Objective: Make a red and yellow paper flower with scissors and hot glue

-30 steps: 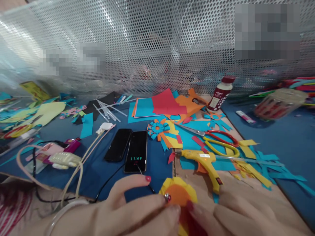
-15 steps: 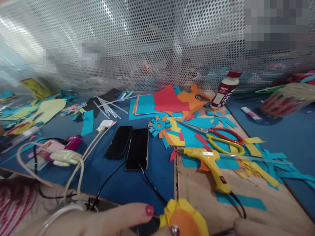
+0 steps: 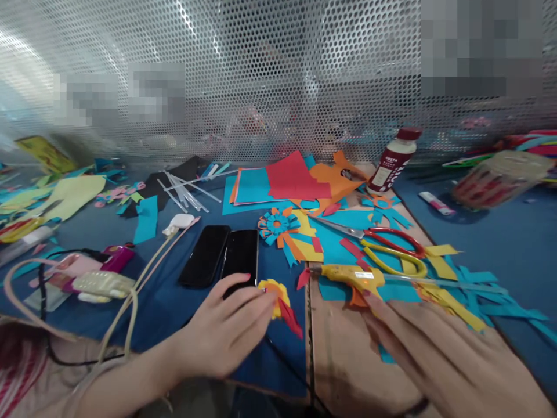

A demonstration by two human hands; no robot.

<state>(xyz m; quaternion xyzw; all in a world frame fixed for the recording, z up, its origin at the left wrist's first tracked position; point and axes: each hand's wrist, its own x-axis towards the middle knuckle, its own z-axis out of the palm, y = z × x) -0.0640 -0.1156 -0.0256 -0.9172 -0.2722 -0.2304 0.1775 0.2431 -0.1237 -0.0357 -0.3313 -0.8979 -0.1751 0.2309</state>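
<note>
My left hand [image 3: 230, 325] is closed on a small paper flower [image 3: 275, 290] with yellow petals, an orange middle and a red paper piece hanging from it. Two dark phones, one of them this black phone [image 3: 204, 255], lie just behind that hand. On the right, my right hand [image 3: 444, 342] is wrapped over the handle of a yellow hot glue gun [image 3: 352, 276]; its thumb is hidden. The gun lies on its side, with a glue stick [image 3: 444, 283] out of its back end. By its nozzle lies a red paper petal [image 3: 303, 279].
Scissors [image 3: 394, 249] with red and yellow handles lie behind the gun among paper scraps. A blue-and-orange paper flower [image 3: 277, 225], coloured sheets [image 3: 296, 177], a drink bottle [image 3: 394, 159] and clear glue sticks [image 3: 187, 191] stand or lie farther back. Cables and a power bank [image 3: 104, 284] occupy the left.
My left hand has moved up and forward with the yellow flower, its red piece now showing. My right hand has come from the bottom edge onto the hot glue gun's handle.
</note>
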